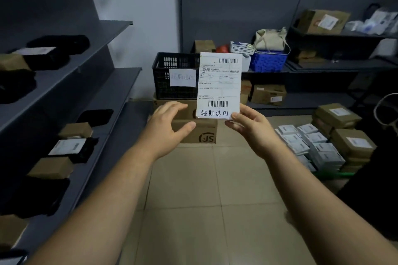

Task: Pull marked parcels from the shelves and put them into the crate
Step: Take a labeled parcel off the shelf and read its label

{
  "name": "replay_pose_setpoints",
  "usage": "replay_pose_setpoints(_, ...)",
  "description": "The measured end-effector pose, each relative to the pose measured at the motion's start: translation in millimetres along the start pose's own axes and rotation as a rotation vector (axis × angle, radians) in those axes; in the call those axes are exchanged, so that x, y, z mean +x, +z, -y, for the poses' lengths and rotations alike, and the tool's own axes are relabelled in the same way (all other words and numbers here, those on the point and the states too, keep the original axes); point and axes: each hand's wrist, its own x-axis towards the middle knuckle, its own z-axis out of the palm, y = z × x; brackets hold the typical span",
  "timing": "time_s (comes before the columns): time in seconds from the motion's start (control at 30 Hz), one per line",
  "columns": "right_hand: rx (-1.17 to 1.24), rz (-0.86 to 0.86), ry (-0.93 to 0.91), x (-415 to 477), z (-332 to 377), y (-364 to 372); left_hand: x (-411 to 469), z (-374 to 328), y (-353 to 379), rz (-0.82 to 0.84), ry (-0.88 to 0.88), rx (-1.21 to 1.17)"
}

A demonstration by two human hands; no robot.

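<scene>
Right hand (252, 129) pinches the lower right corner of the marked parcel (219, 84), held upright. Left hand (170, 127), at its 8 o'clock, has its fingers spread and holds nothing. The parcel looks thin, light and probably floppy, so support a second edge. The crate (170, 64) stands beyond, at 9 o'clock.

Label (218, 84) covers crate (172, 66) right side; its fine print too small to read. Note (182, 77) writing blurred. Left hand (170, 127) hides box (202, 133) left end. Parcels (15, 86) cut by left edge.
</scene>
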Motion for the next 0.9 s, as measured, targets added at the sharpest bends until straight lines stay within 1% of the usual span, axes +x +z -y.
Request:
replay_pose_setpoints(0.2,0.034,0.022,0.025,111.5,-19.5,-43.9,103.2,27.2,38.8,0.011,-0.016,0.008)
replay_pose_setpoints(0.33,0.026,0.055,0.035,194.1,-33.7,-55.3,163.0,59.7,49.8,-0.028,-0.059,0.045)
replay_pose_setpoints(0.63,0.057,0.113,0.096,363.7,-89.4,-31.5,264.4,171.0,63.3,-0.048,-0.205,0.024)
replay_pose_setpoints(0.8,0.022,0.089,0.131,453.7,-111.9,-15.1,342.8,238.2,72.3,-0.007,-0.198,0.001)
replay_pose_setpoints(0.9,0.027,0.082,0.102,508.1,-117.6,-12.5,399.4,272.8,76.3,0.024,-0.168,0.007)
